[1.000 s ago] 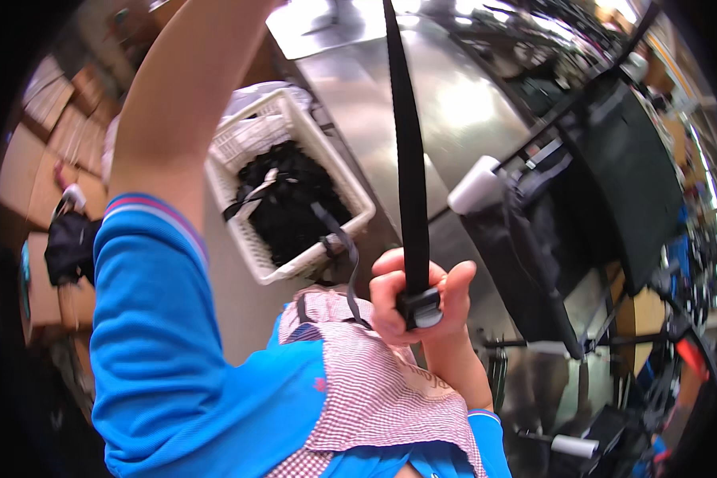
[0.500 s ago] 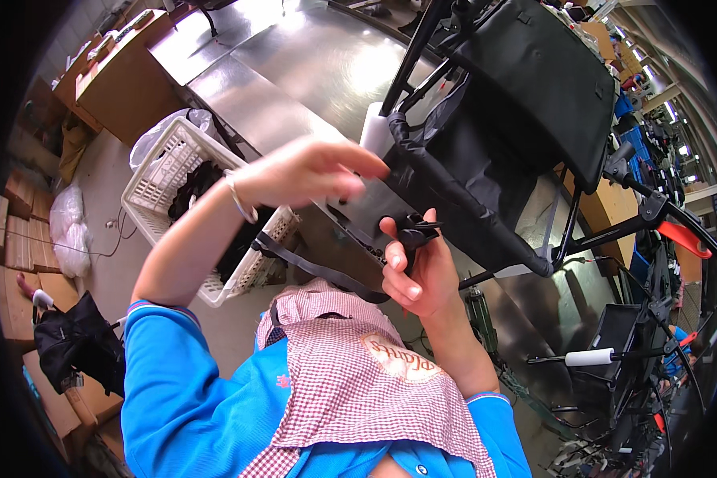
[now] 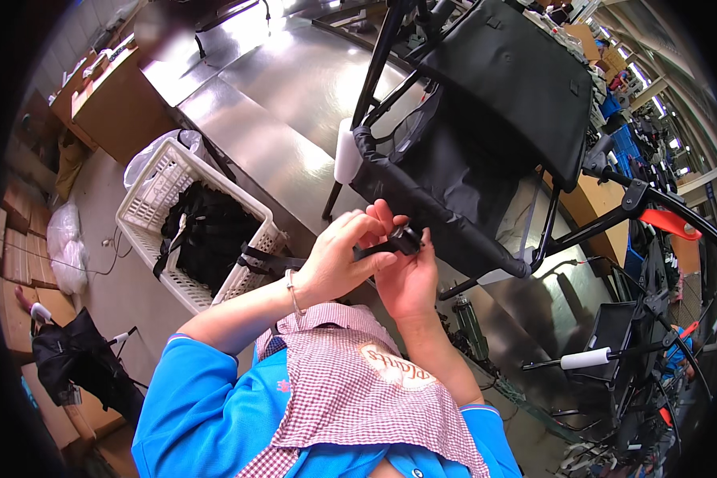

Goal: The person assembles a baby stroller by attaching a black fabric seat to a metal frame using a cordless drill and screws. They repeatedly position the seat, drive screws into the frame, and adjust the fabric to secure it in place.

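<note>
My left hand (image 3: 336,259) is closed, pinching a black webbing strap (image 3: 271,260) near its end. From there the strap runs back over the rim of the white plastic crate (image 3: 267,227). My right hand (image 3: 408,285) is closed on a small black plastic buckle (image 3: 407,238), held at the fingertips and against the left fingers. How the strap meets the buckle is partly hidden by the fingers. Just beyond both hands stands a black stroller frame with a black fabric seat (image 3: 446,199), resting on a shiny metal table (image 3: 263,119).
Black straps (image 3: 203,231) fill the crate at my left. A white foam sleeve (image 3: 346,151) covers a stroller tube. Further stroller parts (image 3: 589,358) stand at the right. Cardboard boxes (image 3: 28,267) and a folded black stroller (image 3: 76,350) lie at the far left.
My left hand has come down and right to meet the right hand, and now pinches the strap beside the buckle. The view has shifted slightly over the stroller.
</note>
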